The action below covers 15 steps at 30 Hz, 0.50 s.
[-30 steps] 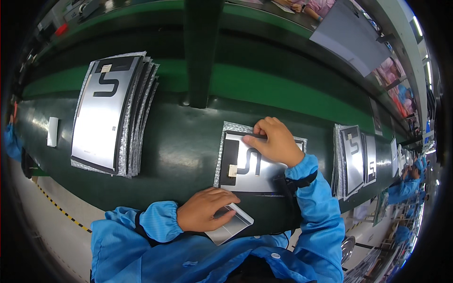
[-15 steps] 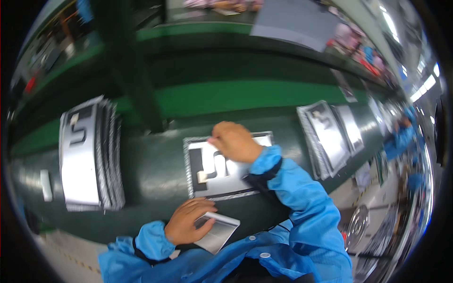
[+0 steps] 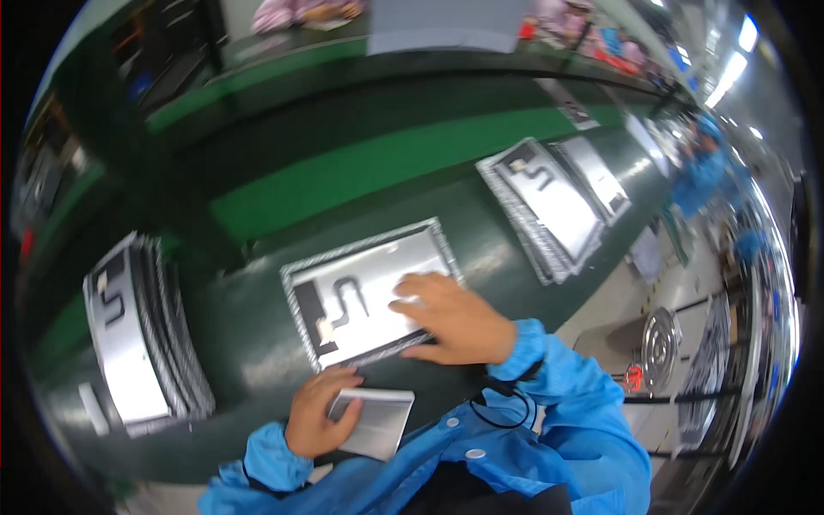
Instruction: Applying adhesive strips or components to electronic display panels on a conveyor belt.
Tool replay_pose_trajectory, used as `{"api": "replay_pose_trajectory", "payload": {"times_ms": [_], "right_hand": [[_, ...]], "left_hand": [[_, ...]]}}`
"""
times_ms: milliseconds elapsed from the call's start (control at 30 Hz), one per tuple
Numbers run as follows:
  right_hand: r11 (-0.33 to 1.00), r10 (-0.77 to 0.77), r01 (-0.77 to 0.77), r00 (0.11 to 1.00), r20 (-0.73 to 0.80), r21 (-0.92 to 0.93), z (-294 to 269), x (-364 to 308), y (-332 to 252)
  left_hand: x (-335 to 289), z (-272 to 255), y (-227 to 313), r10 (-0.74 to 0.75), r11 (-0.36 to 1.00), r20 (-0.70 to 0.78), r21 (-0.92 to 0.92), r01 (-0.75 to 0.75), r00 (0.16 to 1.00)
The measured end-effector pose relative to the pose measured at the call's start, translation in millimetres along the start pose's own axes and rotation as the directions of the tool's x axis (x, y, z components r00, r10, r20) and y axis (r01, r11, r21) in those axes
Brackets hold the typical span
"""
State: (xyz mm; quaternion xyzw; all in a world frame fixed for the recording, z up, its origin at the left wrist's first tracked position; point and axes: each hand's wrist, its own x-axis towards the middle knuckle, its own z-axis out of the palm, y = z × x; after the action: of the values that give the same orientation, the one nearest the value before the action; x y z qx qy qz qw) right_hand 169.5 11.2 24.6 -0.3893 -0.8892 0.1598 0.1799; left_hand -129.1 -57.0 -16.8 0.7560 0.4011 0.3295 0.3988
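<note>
A silver rectangular panel (image 3: 360, 292) with a dark S-shaped mark lies flat on the dark green bench (image 3: 257, 343) in front of me. My right hand (image 3: 451, 318) rests palm down on the panel's right half, fingers spread. My left hand (image 3: 318, 412) sits at the bench's near edge and grips a small grey-white block (image 3: 378, 421) by its left end. Both sleeves are bright blue.
A stack of similar silver panels (image 3: 129, 335) lies at the left, and another stack (image 3: 549, 202) at the right. A green conveyor strip (image 3: 360, 172) runs behind the bench. A person in blue (image 3: 699, 172) stands at the far right. A round metal stool (image 3: 661, 343) is at lower right.
My right hand has slid from the panel's upper edge down onto its right half. The view has swung, so the panel and stacks appear tilted. My left hand still holds the block.
</note>
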Motion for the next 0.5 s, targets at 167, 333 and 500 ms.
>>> {"api": "replay_pose_trajectory", "payload": {"times_ms": [167, 333, 500], "right_hand": [[0.990, 0.096, -0.100, 0.994, -0.046, -0.101, 11.2, -35.8, 15.9], [0.993, 0.101, -0.093, 0.987, -0.122, 0.070, 11.8, -16.7, -2.4], [0.735, 0.268, -0.188, 0.963, -0.025, 0.651, 28.6, 9.8, -59.7]], "left_hand": [[2.3, 2.7, -6.5, -0.186, 0.967, -0.072, -0.191, 0.169, 0.980], [0.4, 9.2, -2.3, -0.408, 0.792, -0.185, -0.559, 0.245, 0.894], [1.3, 7.9, -2.9, -0.439, 0.745, -0.169, -0.618, 0.252, 0.883]]}}
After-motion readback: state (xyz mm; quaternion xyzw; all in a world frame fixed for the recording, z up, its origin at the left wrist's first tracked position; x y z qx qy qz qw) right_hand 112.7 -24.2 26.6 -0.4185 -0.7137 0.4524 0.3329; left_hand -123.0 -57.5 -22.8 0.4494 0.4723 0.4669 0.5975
